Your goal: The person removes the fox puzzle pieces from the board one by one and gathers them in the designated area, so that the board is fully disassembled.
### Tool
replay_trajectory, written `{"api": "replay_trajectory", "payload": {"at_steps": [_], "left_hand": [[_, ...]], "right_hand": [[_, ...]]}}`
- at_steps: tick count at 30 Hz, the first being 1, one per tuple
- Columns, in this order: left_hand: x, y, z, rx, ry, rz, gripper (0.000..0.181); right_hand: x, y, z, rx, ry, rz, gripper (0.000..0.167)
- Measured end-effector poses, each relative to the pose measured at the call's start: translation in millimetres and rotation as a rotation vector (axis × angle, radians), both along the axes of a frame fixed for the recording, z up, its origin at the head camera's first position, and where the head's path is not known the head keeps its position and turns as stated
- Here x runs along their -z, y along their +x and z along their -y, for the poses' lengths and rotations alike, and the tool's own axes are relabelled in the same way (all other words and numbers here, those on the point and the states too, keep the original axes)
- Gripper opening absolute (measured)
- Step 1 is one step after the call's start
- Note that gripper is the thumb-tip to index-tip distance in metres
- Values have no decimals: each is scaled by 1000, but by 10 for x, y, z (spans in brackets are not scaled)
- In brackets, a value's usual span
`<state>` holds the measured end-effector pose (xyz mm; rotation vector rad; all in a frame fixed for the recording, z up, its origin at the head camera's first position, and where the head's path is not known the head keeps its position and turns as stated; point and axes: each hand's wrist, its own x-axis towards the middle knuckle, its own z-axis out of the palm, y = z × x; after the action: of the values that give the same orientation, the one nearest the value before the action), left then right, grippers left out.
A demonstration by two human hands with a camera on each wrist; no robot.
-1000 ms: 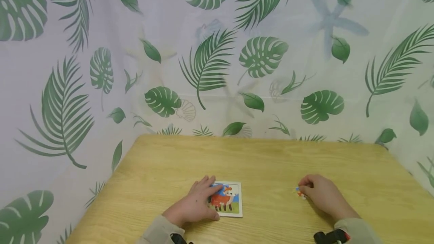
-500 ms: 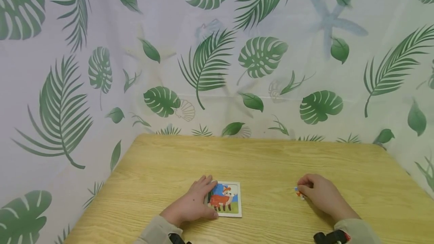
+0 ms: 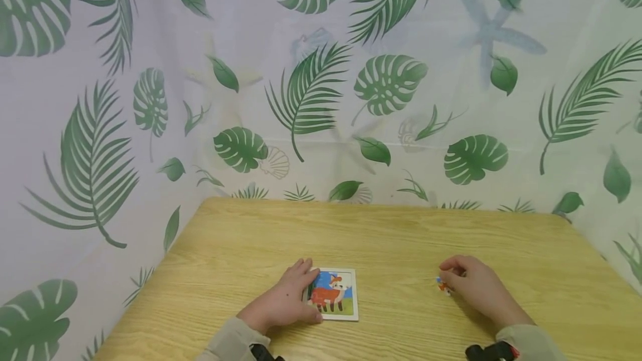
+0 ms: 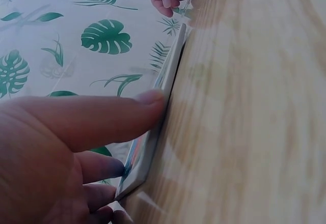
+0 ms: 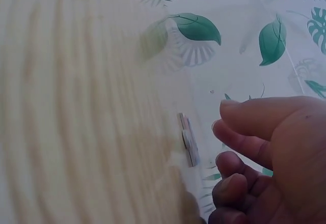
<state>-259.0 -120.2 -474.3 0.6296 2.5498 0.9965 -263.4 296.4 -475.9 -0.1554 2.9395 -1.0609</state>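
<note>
A small square jigsaw puzzle (image 3: 331, 295) with a white frame and a fox picture lies on the table. My left hand (image 3: 287, 297) holds its left side, thumb at the near edge and fingers at the far left corner. In the left wrist view, the thumb tip touches the frame's edge (image 4: 170, 76). To the right, a small loose puzzle piece (image 3: 443, 286), blue, orange and white, lies on the table. My right hand (image 3: 476, 288) hovers beside it with loosely bent fingers. The right wrist view shows a gap between those fingertips and the piece (image 5: 188, 140).
The wooden table (image 3: 391, 238) stretches between the two hands and away to the back. Behind and to the left hangs a white sheet (image 3: 321, 183) printed with green leaves. Dark straps (image 3: 491, 351) sit over the light sleeves.
The left index finger has drawn back from over the fox picture to the puzzle's left edge. My right hand's fingertips have lifted slightly from the loose piece, which stays in place.
</note>
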Motion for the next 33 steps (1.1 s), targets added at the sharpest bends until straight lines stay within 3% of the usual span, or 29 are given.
{"api": "replay_trajectory", "payload": {"at_steps": [9,17,24,33], "left_hand": [[-1,-18,-6,34,-24,-13,94],[36,10,3,41,-39,-38,96],[1,10,13,57,-116,-107,95],[13,-20,5,47,-122,-122,94]], "right_hand": [[-76,52,158,-56,-46,-10,31],[-160,97,488,-125,-76,-6,23],[-275,88,812,-187,-123,0,20],[-306,38,1106,-221,-115,0,18]]}}
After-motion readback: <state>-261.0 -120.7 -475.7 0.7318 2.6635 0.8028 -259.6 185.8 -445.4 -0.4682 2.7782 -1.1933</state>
